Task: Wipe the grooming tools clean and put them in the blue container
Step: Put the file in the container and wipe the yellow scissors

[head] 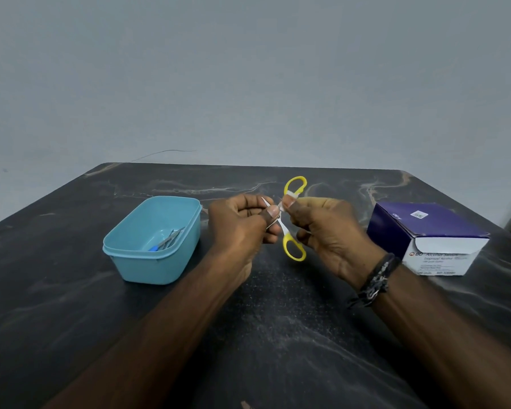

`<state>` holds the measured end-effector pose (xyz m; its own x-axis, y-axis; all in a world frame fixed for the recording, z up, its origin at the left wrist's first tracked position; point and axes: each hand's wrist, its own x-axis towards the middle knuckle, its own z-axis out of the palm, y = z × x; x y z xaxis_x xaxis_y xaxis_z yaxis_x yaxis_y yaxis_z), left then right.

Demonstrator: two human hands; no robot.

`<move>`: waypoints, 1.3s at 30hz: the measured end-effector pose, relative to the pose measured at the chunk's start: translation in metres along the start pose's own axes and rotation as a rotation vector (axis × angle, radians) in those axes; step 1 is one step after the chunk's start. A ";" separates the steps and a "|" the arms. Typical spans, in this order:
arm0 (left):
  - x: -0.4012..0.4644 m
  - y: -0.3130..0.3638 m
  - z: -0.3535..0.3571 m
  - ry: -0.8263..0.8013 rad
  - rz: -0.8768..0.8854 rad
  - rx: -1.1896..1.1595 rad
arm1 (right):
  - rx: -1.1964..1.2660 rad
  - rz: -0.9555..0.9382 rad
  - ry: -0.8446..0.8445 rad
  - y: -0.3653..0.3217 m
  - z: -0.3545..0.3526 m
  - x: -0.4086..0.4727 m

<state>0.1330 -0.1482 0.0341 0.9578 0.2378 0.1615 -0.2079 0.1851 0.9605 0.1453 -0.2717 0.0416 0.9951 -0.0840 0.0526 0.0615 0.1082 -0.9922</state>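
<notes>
- Scissors (292, 228) with yellow loop handles held open in mid-air above the middle of the worktop (71, 290), well clear of its surface, probably so both blades can be reached for wiping.
- Left hand (242, 228) curled round the blade end, thumb and forefinger pinching the metal near the tip; likely steadying the tool while the other hand cleans.
- Right hand (325, 231) pinching a small white wipe (288, 199) against the scissors just below the far handle loop, fingers curled; remaining fingers partly hidden, so exact contact lower down cannot be told.
- Blue container (148, 261) standing toward the left edge of the worktop, near the left hand, open-topped, apparently kept within easy reach for dropping in each cleaned tool.
- Slim metal tools (167, 240), one with a blue end, already lying inside the container along its near right wall; judged as finished items.
- Box of alcohol swabs (425, 240) at the right edge of the worktop, flap open toward the person, presumably the source of wipes for the right hand.
- Scissors seemingly the piece in hand now, wiping under way and not yet placed.
</notes>
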 end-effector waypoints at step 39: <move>-0.003 0.001 -0.002 -0.074 0.003 0.046 | 0.065 -0.057 0.133 -0.007 -0.015 0.014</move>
<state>0.1295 -0.1467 0.0342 0.9696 0.1669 0.1792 -0.2033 0.1404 0.9690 0.1581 -0.2888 0.0472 0.9711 -0.2215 0.0890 0.1269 0.1632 -0.9784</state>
